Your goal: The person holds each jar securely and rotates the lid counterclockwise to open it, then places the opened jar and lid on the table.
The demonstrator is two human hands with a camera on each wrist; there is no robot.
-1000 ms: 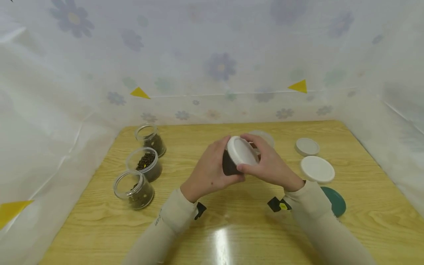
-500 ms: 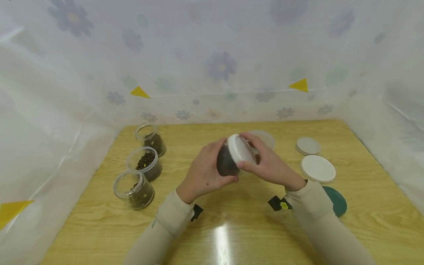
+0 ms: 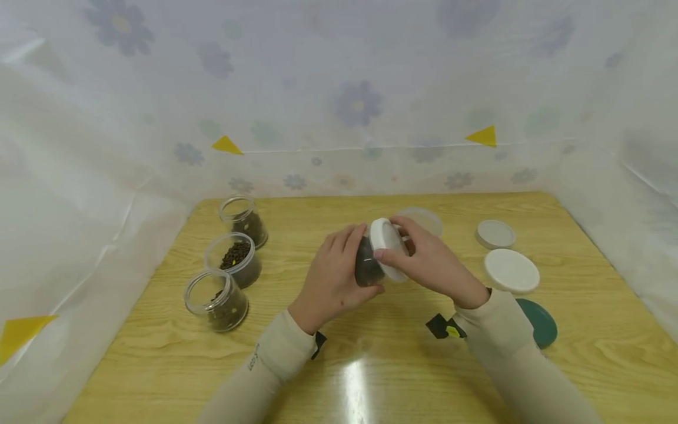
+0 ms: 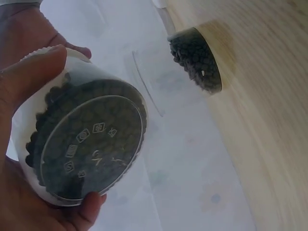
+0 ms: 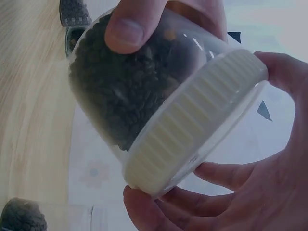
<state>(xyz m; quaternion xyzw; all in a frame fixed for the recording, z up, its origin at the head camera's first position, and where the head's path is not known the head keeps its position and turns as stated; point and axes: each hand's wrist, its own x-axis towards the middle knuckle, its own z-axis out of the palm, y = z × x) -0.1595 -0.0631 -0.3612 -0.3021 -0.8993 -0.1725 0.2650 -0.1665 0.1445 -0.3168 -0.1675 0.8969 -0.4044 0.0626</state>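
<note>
My left hand (image 3: 331, 274) grips a clear jar (image 4: 91, 139) filled with dark pellets, its fingers and thumb wrapped round the body. On the jar's mouth sits a white ribbed lid (image 5: 192, 120). My right hand (image 3: 431, 265) holds this lid by its rim, thumb on the near side and fingers on the far side. Held above the table, the jar is tilted, its base toward the left and its lid toward the right. In the left wrist view, raised marks show on the jar's base.
Three uncovered clear jars of dark pellets stand at left: a rear jar (image 3: 249, 227), a middle jar (image 3: 246, 271) and a front jar (image 3: 228, 312). A translucent disc (image 3: 424, 219) lies behind my hands. At right lie two white lids (image 3: 511, 271) and a green lid (image 3: 541, 324).
The held jar has tipped further sideways, so its lid top has turned from facing up to facing right. Both hands keep their grip, with the right fingers slightly shifted on the rim.
</note>
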